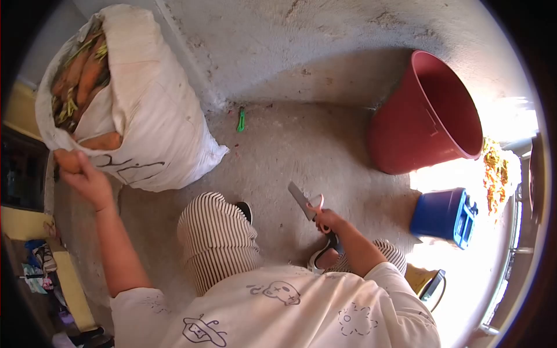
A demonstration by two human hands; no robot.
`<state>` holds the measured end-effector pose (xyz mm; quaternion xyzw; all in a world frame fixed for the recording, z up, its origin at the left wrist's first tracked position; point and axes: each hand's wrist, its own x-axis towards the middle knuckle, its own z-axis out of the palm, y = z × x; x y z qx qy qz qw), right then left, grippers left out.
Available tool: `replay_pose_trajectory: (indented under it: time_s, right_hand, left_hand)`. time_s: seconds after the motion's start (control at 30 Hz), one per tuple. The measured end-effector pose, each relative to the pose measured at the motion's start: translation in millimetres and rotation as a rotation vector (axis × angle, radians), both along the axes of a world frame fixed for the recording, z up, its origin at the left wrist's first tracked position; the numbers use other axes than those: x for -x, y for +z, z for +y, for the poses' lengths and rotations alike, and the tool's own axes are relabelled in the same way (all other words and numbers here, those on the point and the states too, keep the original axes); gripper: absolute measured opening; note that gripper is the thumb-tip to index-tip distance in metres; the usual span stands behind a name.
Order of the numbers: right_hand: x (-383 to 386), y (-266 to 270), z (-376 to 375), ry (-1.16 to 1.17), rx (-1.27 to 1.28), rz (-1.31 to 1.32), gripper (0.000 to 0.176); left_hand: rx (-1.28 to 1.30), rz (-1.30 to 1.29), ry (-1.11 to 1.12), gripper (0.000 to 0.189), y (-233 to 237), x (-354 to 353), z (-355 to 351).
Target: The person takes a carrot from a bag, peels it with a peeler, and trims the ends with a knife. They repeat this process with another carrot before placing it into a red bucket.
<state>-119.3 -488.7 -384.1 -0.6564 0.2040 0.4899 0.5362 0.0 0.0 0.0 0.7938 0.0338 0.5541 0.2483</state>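
At the left, my left hand (90,181) is closed around a carrot (67,162) by the lower rim of a large white sack (156,98). Carrots (91,69) with bits of green stem fill the sack's mouth, and another carrot (103,141) lies at its rim. My right hand (329,221), low over the floor near my right foot, grips a knife (300,198) with a broad grey blade pointing up and left. A pink piece (316,204) shaped like a peeler's frame overlaps the blade beside my fingers.
A green box cutter (241,120) lies on the concrete floor near the wall. To the right stand a tall red bucket (394,133) and a blue jerrycan (438,214). Orange and yellow scraps (495,177) are heaped at the far right. A yellow container (419,279) sits behind my right side.
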Motion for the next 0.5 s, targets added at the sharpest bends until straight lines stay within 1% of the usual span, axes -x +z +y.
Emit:
replay_pose_trajectory:
  time_s: [0.07, 0.1, 0.13, 0.17, 0.2, 0.23, 0.27, 0.3, 0.37, 0.4, 0.5]
  right_hand:
    - [-30, 114, 23, 0.016, 0.022, -0.208, 0.025]
    - [-10, 141, 36, -0.007, -0.049, -0.230, 0.024]
    - [10, 168, 49, -0.029, -0.122, -0.249, 0.023]
    - [13, 185, 65, -0.051, -0.219, -0.269, 0.022]
    - [14, 208, 87, 0.036, -0.262, -0.295, 0.024]
    - [15, 230, 108, 0.125, -0.296, -0.324, 0.026]
    - [19, 248, 127, 0.186, -0.339, -0.331, 0.026]
    - [23, 258, 145, 0.251, -0.378, -0.333, 0.027]
    - [34, 264, 177, 0.376, -0.407, -0.365, 0.027]
    - [39, 267, 189, 0.436, -0.419, -0.383, 0.027]
    - [58, 263, 211, 0.581, -0.001, -0.796, 0.028]
  left_hand:
    - [0.215, 0.073, -0.237, 0.030, -12, -5, -32]
    - [0.359, 0.140, -0.313, 0.029, -11, 41, -34]
    - [0.476, 0.223, -0.384, 0.028, -14, 54, -49]
    - [0.649, 0.286, -0.491, 0.029, -13, 65, -60]
    - [0.814, 0.347, -0.596, 0.031, -10, 75, -68]
    - [0.918, 0.431, -0.629, 0.033, -10, 84, -75]
    - [1.069, 0.526, -0.750, 0.034, -18, 89, -75]
    - [1.190, 0.612, -0.898, 0.034, -30, 94, -73]
    - [1.453, 0.741, -1.024, 0.035, -43, 104, -81]
    - [1.524, 0.778, -1.066, 0.036, -54, 107, -83]
    - [1.674, 0.859, -1.213, 0.038, -88, 114, -84]
